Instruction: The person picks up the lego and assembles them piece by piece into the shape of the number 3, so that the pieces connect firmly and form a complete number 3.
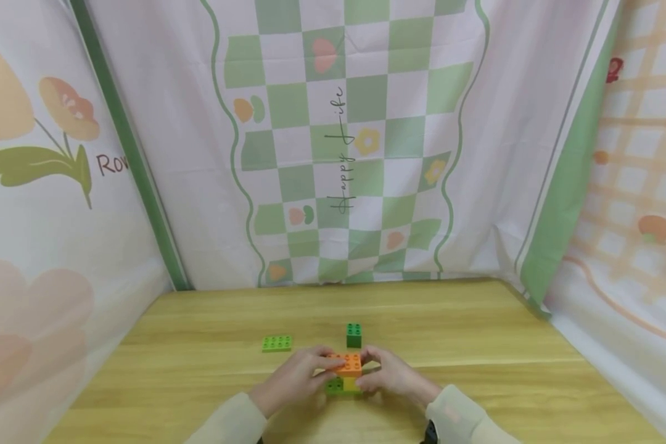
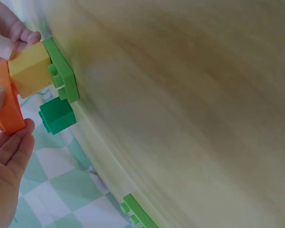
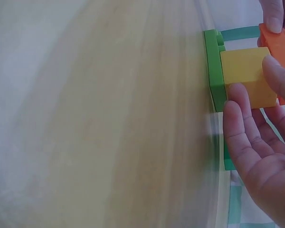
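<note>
An orange brick (image 1: 352,366), flat and studded, sits over a yellow block (image 3: 247,71) that stands on a light green plate (image 2: 65,73). My left hand (image 1: 304,374) pinches the orange brick at its left end, thumb on one side and fingers on the other. On the right, my right hand (image 1: 393,372) holds the yellow block between thumb and fingers, its upper fingers close to the orange brick. Studs of the light green plate show to the left of the yellow block. In the left wrist view the orange brick overhangs the yellow block.
Behind the stack stands a dark green block (image 1: 354,336) with studs on top. A second light green plate (image 1: 277,344) lies on the wooden table (image 1: 200,320) to the left. Printed curtains (image 1: 366,185) hang around the table's back and sides.
</note>
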Demonstrator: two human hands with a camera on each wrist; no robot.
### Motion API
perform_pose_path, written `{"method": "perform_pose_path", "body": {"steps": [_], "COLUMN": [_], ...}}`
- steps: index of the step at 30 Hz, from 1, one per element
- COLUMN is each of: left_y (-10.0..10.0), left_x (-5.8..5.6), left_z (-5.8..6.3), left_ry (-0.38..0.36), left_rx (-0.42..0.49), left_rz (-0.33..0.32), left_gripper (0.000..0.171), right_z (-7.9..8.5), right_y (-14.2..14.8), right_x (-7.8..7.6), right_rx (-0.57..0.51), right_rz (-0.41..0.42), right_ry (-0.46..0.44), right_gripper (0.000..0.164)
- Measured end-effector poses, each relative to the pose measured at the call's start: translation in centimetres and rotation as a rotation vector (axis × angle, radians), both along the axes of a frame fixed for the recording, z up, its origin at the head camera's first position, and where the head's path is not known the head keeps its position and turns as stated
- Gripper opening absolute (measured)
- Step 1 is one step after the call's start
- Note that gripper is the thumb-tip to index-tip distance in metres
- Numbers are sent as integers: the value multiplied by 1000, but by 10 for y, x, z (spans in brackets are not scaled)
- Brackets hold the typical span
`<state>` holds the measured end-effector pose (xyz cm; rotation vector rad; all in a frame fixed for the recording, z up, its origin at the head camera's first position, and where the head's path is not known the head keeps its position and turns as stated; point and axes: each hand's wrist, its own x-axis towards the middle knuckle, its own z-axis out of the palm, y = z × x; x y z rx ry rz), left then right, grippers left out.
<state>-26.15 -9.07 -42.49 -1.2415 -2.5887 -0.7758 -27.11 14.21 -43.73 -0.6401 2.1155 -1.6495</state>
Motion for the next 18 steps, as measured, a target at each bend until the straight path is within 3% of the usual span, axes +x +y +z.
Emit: {"method": "perform_pose_path", "body": {"steps": [18], "left_y": [0], "left_x": [-1], "left_z": [6], "left_ry": [-50], "left_rx": [-58], "left_rz": [5], "left_gripper": [29], "right_z": [0], "right_y": [0], "right_x": [0], "right_rx": [-12], "right_rz": [2], "right_ry": [-19], "right_gripper": [30]}}
